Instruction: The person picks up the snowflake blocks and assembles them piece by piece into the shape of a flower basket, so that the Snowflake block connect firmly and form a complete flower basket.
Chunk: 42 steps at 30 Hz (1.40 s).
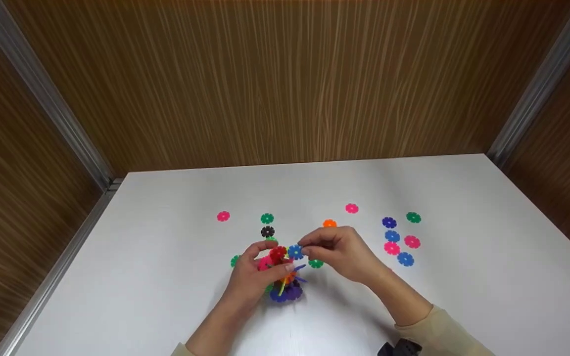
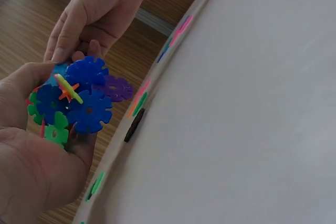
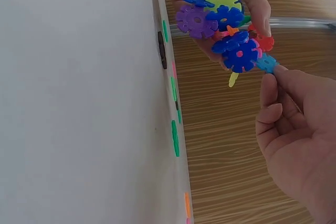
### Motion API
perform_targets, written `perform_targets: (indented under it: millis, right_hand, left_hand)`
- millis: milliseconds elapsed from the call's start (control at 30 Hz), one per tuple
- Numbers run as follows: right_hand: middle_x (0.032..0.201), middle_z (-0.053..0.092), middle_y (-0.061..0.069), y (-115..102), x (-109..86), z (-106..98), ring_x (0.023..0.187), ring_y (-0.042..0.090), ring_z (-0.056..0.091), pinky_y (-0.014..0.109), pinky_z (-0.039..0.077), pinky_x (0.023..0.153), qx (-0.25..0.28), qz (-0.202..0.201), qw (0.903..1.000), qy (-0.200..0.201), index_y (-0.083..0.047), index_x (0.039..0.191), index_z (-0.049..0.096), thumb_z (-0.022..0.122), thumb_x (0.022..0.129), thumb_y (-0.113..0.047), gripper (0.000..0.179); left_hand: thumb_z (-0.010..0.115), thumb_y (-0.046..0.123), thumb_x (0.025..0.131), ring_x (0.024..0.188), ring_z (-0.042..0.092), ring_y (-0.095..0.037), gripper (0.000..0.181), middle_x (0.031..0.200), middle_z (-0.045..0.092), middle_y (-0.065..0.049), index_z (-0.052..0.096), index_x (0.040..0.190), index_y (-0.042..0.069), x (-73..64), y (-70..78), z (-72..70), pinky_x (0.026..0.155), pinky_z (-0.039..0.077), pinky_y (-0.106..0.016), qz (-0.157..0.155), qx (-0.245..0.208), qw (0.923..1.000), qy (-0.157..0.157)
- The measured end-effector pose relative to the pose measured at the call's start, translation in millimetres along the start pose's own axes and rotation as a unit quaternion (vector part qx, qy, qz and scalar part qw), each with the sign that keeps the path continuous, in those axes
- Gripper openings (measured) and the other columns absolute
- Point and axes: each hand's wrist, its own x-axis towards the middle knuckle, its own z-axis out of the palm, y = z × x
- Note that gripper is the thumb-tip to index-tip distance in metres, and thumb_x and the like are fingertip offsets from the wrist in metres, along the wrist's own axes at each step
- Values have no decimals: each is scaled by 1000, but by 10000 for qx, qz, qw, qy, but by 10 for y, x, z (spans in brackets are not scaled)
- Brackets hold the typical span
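Observation:
My left hand (image 1: 253,274) grips a cluster of interlocked snowflake discs (image 2: 89,111), with blue, purple, red, green, yellow and orange pieces jutting out at different angles. Between thumb and forefinger, my right hand (image 1: 342,252) pinches a light blue snowflake disc (image 1: 295,252) at its right edge. That disc's far side meets the cluster beside a red disc (image 1: 278,254) in the head view. In the right wrist view the light blue disc (image 3: 266,63) touches the cluster's edge near a dark blue disc (image 3: 241,56). The left palm hides part of the cluster.
Loose discs lie flat on the white table (image 1: 166,296). Pink (image 1: 223,216), green (image 1: 267,218) and black (image 1: 267,231) ones are beyond the left hand; an orange disc (image 1: 329,223) is behind the right. Several blue, pink and green discs group at right (image 1: 392,236). Wood-grain panels (image 1: 285,84) enclose the table.

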Motion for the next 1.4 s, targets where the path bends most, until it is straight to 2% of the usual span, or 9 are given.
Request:
perform_targets:
  millis: [267,433,600,800,933,1067,1200,1300,1400]
  right_hand:
    - [110,78,8,14,6,-43,95,30,74,29,62,82,43,-37,10000,-2,-12,118,81,75,101,-15,18]
    - [111,76,6,252,13,-182,99,24,69,32,58,89,-580,499,9970,72,-12,119,80,76,100,-14,20]
    - [115,75,-2,508,-3,-210,108,22,69,43,58,100,-1229,956,9874,-293,-14,122,79,82,94,-10,29]
    - [110,72,-5,555,36,-163,104,17,66,37,59,94,-1801,434,9807,-621,-16,121,81,86,90,-11,32]
    - [107,69,-8,557,27,-139,101,15,63,36,58,93,-1960,421,9777,-625,-19,116,81,85,91,-12,26]
    - [99,67,-7,545,-4,-130,96,17,62,30,57,89,-1613,576,9839,-509,-20,110,76,82,94,-12,19]
    - [95,70,3,418,-13,-136,87,23,64,26,57,79,-427,647,9967,-243,-13,110,76,77,99,-13,11]
    - [97,74,9,263,3,-118,83,27,68,27,59,76,278,509,9982,-173,-7,116,77,75,101,-16,18]
    - [100,76,10,143,19,-73,84,27,72,30,62,78,471,346,9978,-322,-6,119,78,74,101,-16,20]
  left_hand:
    - [88,23,88,128,60,-30,64,139,59,-12,57,144,13,-5,8,-3,101,58,-40,-153,145,9997,-127]
    - [89,20,88,132,58,-31,62,141,57,-13,59,142,14,7,3,-21,101,58,-39,-268,-106,9995,151]
    - [89,18,87,137,52,-34,62,141,57,-13,60,141,16,11,4,-27,101,58,-39,-377,-173,9987,280]
    - [90,17,86,140,49,-37,63,145,54,-14,59,142,14,11,9,-33,102,57,-41,-398,-298,9981,368]
    - [90,16,86,138,50,-38,62,143,55,-15,60,140,12,22,3,-33,102,58,-41,-367,-314,9981,387]
    - [90,15,85,137,51,-37,65,142,57,-16,59,142,11,37,-11,-26,102,58,-41,-455,-367,9973,438]
    - [91,17,84,138,50,-37,70,144,55,-15,57,145,12,41,-5,-24,103,57,-42,-584,-352,9966,471]
    - [91,18,85,139,50,-37,71,146,55,-15,56,146,11,36,9,-32,104,56,-43,-586,-345,9968,431]
    - [91,19,85,140,49,-38,72,148,53,-16,56,147,11,26,21,-43,106,55,-44,-559,-355,9971,369]
